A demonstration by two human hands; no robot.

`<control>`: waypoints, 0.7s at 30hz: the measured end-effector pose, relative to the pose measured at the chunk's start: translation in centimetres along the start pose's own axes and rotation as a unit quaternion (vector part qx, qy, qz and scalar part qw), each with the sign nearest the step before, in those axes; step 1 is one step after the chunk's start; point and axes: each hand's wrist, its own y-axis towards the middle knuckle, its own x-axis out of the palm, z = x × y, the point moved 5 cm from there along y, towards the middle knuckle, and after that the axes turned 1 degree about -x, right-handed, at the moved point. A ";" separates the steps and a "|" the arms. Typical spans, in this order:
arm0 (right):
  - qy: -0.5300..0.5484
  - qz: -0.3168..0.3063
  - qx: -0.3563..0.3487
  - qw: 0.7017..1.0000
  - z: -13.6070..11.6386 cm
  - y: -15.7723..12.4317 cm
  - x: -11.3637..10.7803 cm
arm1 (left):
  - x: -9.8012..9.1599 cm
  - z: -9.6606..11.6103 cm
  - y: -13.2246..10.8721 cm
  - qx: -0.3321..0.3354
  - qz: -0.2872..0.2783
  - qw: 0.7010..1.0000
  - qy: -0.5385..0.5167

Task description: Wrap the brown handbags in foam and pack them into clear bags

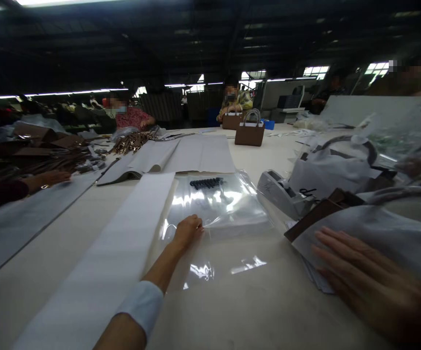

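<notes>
While left hand (187, 231) curls at plastic (228, 204) toward worktop's (75, 233) near edge, its grip is unclear. Right hand (371, 277) spreads open at wrapped bag (396, 226); an uneven push might tip it.

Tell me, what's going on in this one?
At a white table, the person's left hand, fingers curled, is at the clear plastic sheeting lying flat in front. The right hand, blurred and spread, is against a bag in a whitish cover on the right. A white strip lies left of the plastic. Farther back, a brown handbag stands upright, near a co-worker who sits or stands behind another.
</notes>
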 end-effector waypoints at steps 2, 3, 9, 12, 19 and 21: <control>-0.018 -0.038 -0.030 0.999 -0.9 0.0 2.4 | 0.0 0.3 -0.1 0.000 -0.008 1.000 -0.004; -0.018 -0.047 -0.032 0.998 -1.4 -0.1 3.5 | 0.0 0.6 -0.2 0.004 -0.015 1.000 -0.008; 0.113 -0.097 0.022 0.989 -5.2 0.9 10.1 | -0.8 3.3 -2.0 0.056 -0.032 0.997 -0.037; 0.172 -0.121 0.042 0.977 -6.6 1.7 12.7 | -1.4 3.6 -2.2 0.046 -0.014 0.998 -0.039; 0.173 -0.103 -0.018 0.979 -8.6 3.3 15.8 | -1.8 3.3 -2.0 0.030 0.015 0.996 -0.088; 0.142 -0.088 -0.052 0.985 -9.1 3.9 16.6 | -2.1 3.3 -2.2 0.023 0.030 0.994 -0.104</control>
